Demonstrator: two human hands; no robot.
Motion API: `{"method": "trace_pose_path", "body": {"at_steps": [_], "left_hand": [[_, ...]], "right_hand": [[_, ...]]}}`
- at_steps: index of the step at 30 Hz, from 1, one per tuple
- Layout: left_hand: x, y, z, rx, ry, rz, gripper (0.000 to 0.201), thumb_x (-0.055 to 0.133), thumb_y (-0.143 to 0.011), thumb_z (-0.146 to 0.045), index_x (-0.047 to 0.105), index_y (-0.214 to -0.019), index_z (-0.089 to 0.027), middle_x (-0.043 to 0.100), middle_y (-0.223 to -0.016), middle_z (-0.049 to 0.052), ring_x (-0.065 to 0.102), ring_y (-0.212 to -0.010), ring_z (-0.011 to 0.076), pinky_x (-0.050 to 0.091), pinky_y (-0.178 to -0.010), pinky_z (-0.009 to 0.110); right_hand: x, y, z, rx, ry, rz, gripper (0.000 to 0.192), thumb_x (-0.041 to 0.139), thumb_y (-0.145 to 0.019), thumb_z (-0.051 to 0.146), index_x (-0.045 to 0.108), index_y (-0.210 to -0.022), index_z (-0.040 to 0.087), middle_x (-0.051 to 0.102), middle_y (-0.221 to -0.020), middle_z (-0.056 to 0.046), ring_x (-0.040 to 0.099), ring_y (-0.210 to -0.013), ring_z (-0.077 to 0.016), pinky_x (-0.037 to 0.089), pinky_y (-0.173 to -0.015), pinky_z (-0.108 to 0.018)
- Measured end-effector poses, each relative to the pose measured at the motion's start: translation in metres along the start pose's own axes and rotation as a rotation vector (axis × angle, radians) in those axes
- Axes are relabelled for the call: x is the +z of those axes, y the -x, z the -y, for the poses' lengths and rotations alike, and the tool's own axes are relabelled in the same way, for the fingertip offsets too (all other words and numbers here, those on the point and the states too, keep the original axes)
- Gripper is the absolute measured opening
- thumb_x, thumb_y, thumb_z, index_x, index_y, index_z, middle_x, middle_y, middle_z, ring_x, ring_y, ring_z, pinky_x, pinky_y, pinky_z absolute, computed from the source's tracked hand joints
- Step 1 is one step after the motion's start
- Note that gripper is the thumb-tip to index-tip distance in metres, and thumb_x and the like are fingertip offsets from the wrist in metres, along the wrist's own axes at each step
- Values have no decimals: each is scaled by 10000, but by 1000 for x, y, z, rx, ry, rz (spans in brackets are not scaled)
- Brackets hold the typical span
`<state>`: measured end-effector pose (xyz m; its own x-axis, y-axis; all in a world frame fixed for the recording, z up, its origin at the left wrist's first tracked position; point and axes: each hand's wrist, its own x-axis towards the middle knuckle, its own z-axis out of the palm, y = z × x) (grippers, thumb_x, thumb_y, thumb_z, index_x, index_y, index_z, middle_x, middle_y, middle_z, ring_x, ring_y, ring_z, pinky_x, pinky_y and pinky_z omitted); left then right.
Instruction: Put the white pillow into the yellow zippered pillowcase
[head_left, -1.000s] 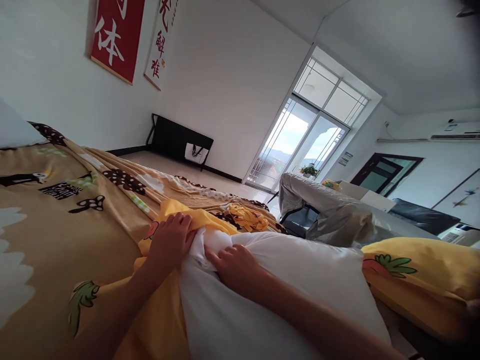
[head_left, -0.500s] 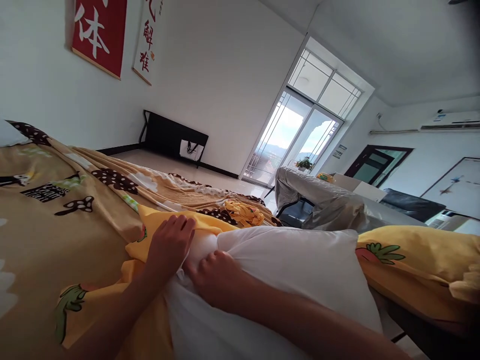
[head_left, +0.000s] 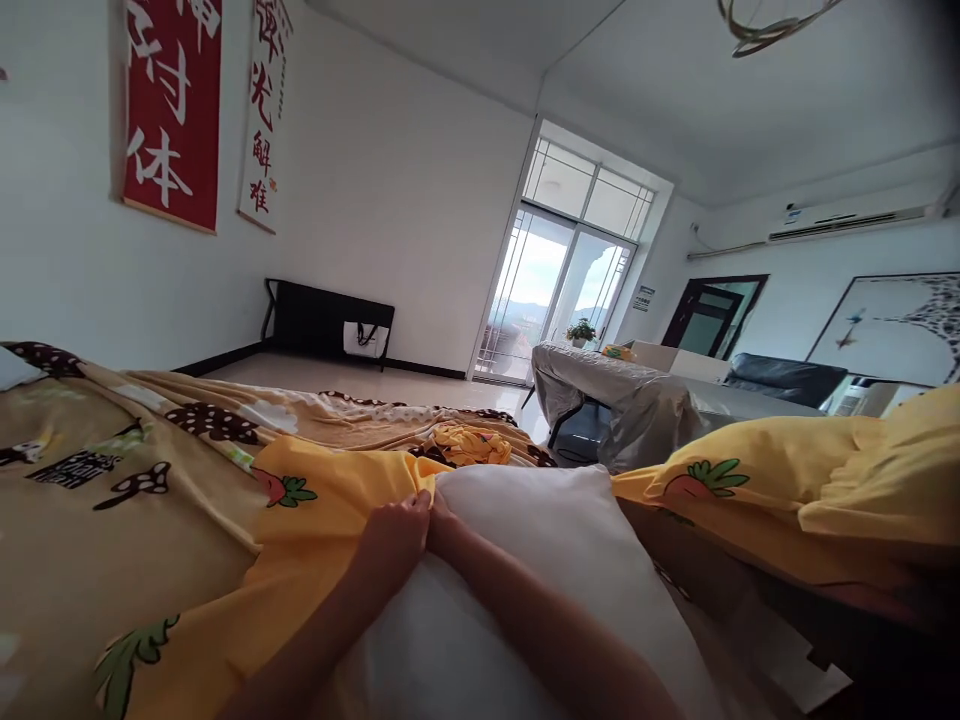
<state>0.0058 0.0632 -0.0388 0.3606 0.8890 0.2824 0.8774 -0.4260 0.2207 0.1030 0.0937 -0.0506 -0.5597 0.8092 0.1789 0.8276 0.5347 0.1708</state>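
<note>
Yellow pillowcase (head_left: 330,500) with a carrot print lies on the tan blanket (head_left: 112,470), at 9 o'clock of the white pillow (head_left: 540,530). Left hand (head_left: 394,540) pinches the pillowcase edge where it meets the pillow. Right hand (head_left: 444,525) touches the left one, fingers tucked under that edge; its grip cannot be told. Second yellow pillow (head_left: 787,480) at 3 o'clock

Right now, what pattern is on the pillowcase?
Yellow pillowcase with carrot prints; head view.
</note>
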Motion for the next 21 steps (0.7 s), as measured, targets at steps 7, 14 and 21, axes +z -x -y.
{"method": "trace_pose_path", "body": {"at_steps": [7,14,21], "left_hand": [[-10,-8,37,-161,-10,-69,313,263,-977,-297,547,-1040,-180,707,-850,90,682,-826,221,424,-641,272],[-10,-11,16,-41,-34,-31,323,294,-969,-335,589,-1024,-215,715,-829,64,683,-794,218,432,-646,278],[-9,-48,18,-121,-163,-99,392,320,-893,-142,524,-1219,-66,689,-911,194,674,-877,320,487,-728,406]], "right_hand": [[-42,18,-42,-184,-70,-8,453,558,-864,368,533,-1305,269,618,-1234,-63,554,-1124,-204,390,-989,-342],[-37,50,-96,99,-172,38,603,494,-862,590,484,-1377,276,632,-1224,-112,580,-1104,-285,410,-944,-429],[-37,59,-39,-54,-7,-63,300,492,-903,382,631,-1140,263,729,-919,-39,660,-852,-208,446,-823,-341]]}}
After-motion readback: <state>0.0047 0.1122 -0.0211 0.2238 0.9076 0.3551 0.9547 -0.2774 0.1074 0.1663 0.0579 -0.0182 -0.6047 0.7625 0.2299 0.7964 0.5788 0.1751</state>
